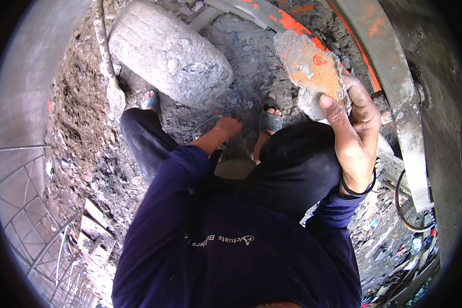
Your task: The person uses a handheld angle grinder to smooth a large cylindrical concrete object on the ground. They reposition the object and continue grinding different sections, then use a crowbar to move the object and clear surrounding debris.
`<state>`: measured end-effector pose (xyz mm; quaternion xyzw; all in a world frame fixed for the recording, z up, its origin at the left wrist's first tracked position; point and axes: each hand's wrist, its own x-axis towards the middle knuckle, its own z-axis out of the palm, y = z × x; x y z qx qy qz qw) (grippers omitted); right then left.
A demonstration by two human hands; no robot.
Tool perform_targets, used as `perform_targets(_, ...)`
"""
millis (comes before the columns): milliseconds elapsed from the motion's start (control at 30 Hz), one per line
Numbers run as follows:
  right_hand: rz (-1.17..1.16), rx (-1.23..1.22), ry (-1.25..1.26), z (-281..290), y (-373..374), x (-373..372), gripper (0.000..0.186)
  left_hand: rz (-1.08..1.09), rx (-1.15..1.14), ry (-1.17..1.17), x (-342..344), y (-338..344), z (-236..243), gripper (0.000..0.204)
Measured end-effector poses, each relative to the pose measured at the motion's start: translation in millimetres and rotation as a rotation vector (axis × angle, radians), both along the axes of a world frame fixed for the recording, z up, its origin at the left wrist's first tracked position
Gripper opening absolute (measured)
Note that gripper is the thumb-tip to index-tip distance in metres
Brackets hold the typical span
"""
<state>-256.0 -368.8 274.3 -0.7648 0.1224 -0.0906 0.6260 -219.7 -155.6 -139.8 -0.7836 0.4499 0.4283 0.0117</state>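
My right hand (pixel 358 126) is raised at the right, its thumb and fingers pinching a flat, rough chunk of broken mortar (pixel 313 72) with orange paint on its face. Low between my knees is my left hand (pixel 228 127), closed like a fist; what it holds, if anything, I cannot make out. A thin wire-like strand (pixel 206 122) shows just beside it. Dark blur lies to the right of that hand, close to my sandalled right foot (pixel 270 119).
A large cement-crusted, drum-like block (pixel 169 56) lies ahead. Left of it leans a caked shovel-like tool (pixel 108 66). A curved metal piece with orange paint (pixel 297 25) and a grey metal beam (pixel 395 66) run along the right. Bent rebar (pixel 41 246) stands at lower left.
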Motion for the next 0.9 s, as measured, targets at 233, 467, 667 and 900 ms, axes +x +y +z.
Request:
perform_targets(233, 0.151, -0.003, -0.041, -1.0, 17.7, 28.6, 0.027, 0.001, -0.240, 0.418, -108.3, 40.1, -20.9, 0.033)
perform_targets(467, 0.287, -0.164, -0.130, -12.5, 16.6, 31.1, 0.027, 0.206, -0.390, 0.231, -109.1, 51.0, -110.7, 0.032)
perform_targets(667, 0.231, -0.327, 0.023, -2.7, -6.2, 13.5, 0.031, 0.012, -0.049, 0.114, -40.9, 33.0, -103.6, 0.035)
perform_targets(900, 0.137, -0.504, -0.077, -25.3, -26.1, -14.8, 0.037, -0.075, 0.038, 0.052, -9.7, 27.8, -92.6, 0.040)
